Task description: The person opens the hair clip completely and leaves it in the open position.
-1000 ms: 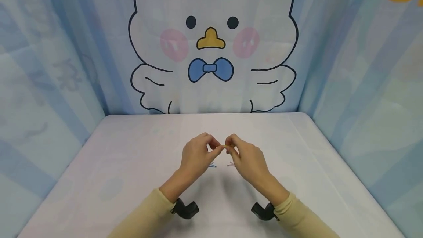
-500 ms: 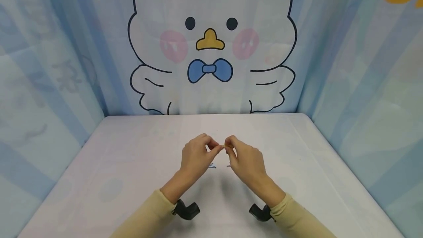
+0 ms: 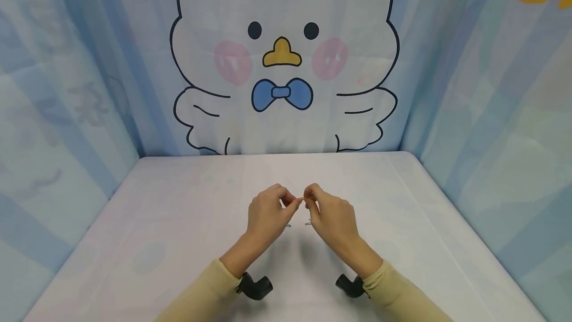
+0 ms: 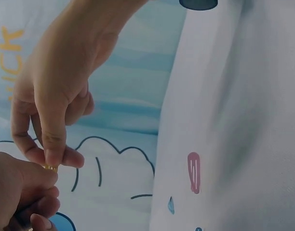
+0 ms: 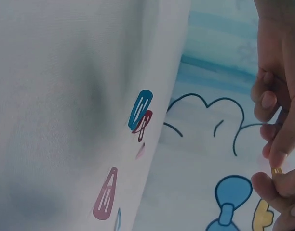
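A small yellow snap hair clip (image 4: 51, 168) is held up above the table between both hands, mostly hidden by fingertips. My left hand (image 3: 269, 215) pinches one end between thumb and fingers. The right hand (image 3: 332, 217) pinches the other end, and the fingertips of both hands nearly meet. In the right wrist view, a blue hair clip (image 5: 140, 109) on the table partly overlaps a dark red hair clip (image 5: 143, 126). A pink hair clip (image 5: 105, 194) lies apart from them.
The white table (image 3: 178, 242) stretches out beneath both hands. Behind it hangs a curtain (image 3: 286, 128) printed with a cartoon duck, with more curtains at both sides. Black curved wrist mounts (image 3: 254, 287) stick out below the sleeves.
Both hands keep their pinch on the yellow hair clip with only slight shifts. The right forearm has moved a little left, the left forearm slightly right.
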The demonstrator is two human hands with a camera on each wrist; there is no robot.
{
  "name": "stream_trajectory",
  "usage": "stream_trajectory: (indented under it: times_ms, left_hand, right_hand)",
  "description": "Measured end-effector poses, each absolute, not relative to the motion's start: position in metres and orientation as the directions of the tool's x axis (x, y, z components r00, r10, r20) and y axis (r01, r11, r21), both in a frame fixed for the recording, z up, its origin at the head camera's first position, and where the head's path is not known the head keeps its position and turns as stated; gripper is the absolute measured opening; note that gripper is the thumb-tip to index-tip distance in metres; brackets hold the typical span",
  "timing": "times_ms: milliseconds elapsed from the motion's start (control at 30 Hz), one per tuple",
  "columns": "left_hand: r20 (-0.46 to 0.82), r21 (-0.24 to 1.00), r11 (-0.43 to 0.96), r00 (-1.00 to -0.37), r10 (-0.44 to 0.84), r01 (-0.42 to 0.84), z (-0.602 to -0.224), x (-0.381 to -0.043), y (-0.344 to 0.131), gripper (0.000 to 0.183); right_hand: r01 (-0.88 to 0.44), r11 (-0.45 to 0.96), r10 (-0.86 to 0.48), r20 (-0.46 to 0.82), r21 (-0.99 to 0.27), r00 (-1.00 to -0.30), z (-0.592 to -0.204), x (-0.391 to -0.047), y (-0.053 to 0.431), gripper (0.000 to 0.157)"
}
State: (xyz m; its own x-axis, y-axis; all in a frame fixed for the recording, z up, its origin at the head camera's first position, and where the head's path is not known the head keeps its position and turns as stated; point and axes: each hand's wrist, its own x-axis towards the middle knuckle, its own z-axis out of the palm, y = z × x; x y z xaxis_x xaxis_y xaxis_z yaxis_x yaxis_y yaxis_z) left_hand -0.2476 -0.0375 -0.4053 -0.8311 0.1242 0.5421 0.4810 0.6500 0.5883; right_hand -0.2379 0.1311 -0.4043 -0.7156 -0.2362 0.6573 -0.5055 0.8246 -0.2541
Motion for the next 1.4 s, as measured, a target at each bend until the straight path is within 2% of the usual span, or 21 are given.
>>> stream_trajectory:
  times_ms: [367, 567, 800, 1400]
  left_hand:
    - [0.528, 0.589, 0.659, -0.84, 0.124, 0.468, -0.403, -0.247, -0.037, 0.012]
    - [0.511, 0.586, 0.671, -0.85, 0.131, 0.455, -0.407, -0.248, -0.04, 0.008]
    - [0.493, 0.568, 0.694, -0.858, 0.143, 0.443, -0.412, -0.253, -0.043, 0.004]
    - [0.407, 0.566, 0.753, -0.908, 0.1, 0.336, -0.422, -0.273, -0.058, 0.004]
  right_hand:
    - [-0.482, 0.835, -0.234, 0.622, -0.265, -0.747, -0.404, -0.24, 0.135, 0.01]
    - [-0.462, 0.839, -0.22, 0.598, -0.288, -0.771, -0.406, -0.243, 0.134, 0.014]
    - [-0.439, 0.858, -0.214, 0.591, -0.266, -0.778, -0.414, -0.252, 0.141, 0.015]
    - [-0.271, 0.914, -0.155, 0.356, -0.303, -0.921, -0.437, -0.277, 0.156, 0.01]
